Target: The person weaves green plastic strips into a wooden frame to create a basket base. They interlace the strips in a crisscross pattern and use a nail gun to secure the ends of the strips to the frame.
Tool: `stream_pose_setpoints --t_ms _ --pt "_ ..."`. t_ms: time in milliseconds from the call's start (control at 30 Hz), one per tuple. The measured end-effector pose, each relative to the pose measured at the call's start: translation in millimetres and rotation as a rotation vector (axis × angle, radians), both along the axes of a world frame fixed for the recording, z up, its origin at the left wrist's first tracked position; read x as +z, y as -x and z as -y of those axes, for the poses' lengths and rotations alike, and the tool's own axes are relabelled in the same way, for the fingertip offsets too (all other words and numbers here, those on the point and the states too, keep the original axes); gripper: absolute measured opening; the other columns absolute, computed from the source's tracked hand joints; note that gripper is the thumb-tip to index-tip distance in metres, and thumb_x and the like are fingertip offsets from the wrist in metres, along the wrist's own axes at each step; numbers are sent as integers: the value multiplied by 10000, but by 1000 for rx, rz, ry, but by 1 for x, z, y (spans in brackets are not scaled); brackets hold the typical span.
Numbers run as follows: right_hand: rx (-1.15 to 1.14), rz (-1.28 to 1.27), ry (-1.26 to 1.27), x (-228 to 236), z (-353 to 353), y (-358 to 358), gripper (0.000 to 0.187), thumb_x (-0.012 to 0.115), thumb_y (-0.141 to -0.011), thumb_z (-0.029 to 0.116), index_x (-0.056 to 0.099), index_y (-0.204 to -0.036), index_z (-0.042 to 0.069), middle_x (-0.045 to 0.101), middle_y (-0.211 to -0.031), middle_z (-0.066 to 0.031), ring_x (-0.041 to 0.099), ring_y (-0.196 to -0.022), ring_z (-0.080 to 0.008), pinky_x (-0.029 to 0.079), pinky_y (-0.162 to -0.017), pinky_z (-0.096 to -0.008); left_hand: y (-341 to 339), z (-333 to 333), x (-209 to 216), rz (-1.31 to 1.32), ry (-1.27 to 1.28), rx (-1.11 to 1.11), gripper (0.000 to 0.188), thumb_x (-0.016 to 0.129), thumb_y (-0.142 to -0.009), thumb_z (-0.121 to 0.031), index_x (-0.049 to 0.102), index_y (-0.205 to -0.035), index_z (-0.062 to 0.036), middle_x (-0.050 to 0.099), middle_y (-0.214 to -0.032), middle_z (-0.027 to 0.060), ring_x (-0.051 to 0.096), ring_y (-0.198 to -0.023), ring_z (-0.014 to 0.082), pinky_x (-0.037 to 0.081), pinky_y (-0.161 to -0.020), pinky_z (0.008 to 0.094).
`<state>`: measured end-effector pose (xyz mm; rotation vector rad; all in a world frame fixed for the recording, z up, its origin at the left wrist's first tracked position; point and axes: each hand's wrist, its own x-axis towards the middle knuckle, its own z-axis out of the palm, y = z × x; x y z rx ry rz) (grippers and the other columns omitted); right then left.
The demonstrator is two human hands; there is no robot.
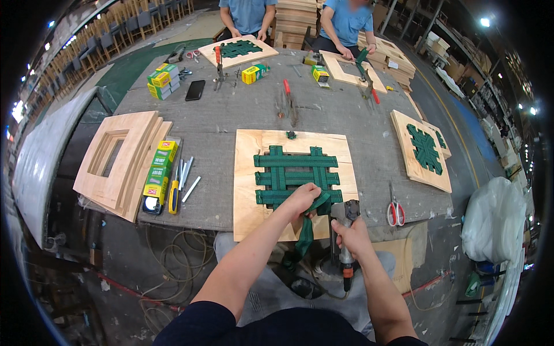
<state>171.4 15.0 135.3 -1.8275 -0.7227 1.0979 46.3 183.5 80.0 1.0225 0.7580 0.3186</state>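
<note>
In front of me on the grey table lies a square wooden panel (245, 173). Woven green webbing (277, 178) crosses the opening in its middle. My left hand (304, 199) is closed on a green webbing strap (305, 235) at the panel's near edge, and the strap's loose length hangs down past the table edge. Just right of it, my right hand (355, 237) grips an air staple gun (347, 212), whose head is by the panel's near right corner. A hose runs from the gun's lower end. The fingertips of my left hand are partly hidden.
At left are stacked wooden frames (95, 147), staple boxes (158, 173), a yellow screwdriver (173, 196) and staple strips (191, 189). Red-handled scissors (396, 213) and a webbed panel (426, 147) lie right. Across the table, two people handle panels; a red-handled tool (287, 87) lies between.
</note>
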Motion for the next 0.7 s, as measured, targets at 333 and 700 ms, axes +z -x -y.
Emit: stream_pose_setpoints --t_ms 333,700 --pt "44 -14 42 -3 -6 8 264 753 -930 170 577 -1072 35 625 -778 -15 534 -499 -96 435 -428 -279 -2 1 -3 -13 -22 24 193 495 -1081 -261 525 -1002 -87 545 -693 33 490 -443 152 423 -411 324" --pt "48 -155 -33 -11 6 -4 251 757 -923 163 603 -1085 50 627 -760 -20 564 -515 -113 456 -445 -288 -6 17 7 -92 -213 126 211 556 -1047 -277 573 -1011 -70 616 -738 29 562 -619 137 487 -530 334"
